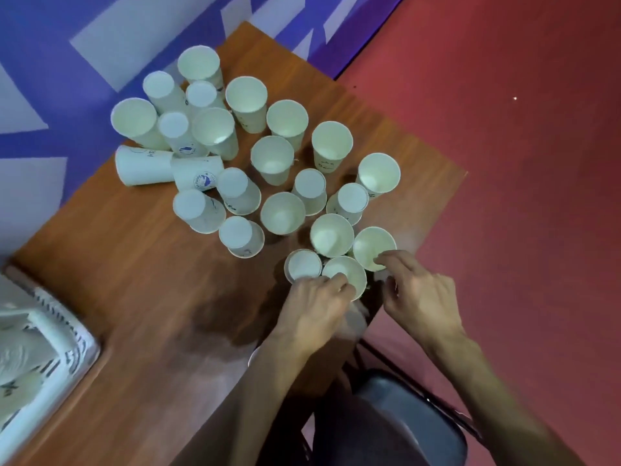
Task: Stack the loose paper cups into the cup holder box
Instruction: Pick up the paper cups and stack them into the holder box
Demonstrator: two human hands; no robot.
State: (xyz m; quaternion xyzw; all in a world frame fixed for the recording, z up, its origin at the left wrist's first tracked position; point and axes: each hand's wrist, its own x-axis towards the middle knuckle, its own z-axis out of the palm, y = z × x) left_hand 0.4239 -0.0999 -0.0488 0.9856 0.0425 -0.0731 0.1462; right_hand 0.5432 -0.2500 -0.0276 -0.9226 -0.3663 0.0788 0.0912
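Left fingers curl over the rim of near cup, upright at the table's near-right edge; left hand blurred. Right hand: fingertips spread, touching the rim of corner cup; grip or mere touch, cannot tell. Loose paper cups, upright, inverted and two lying, crowd the table's far half. White printed box sits on its near-left edge. Brown wood-grain top. Red floor right of the table; violet-and-white patterned surface beyond it; dark chair below its near edge.

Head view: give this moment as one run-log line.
left hand: at near cup rim | right hand: at right cup rim | grip: unclear, blurred
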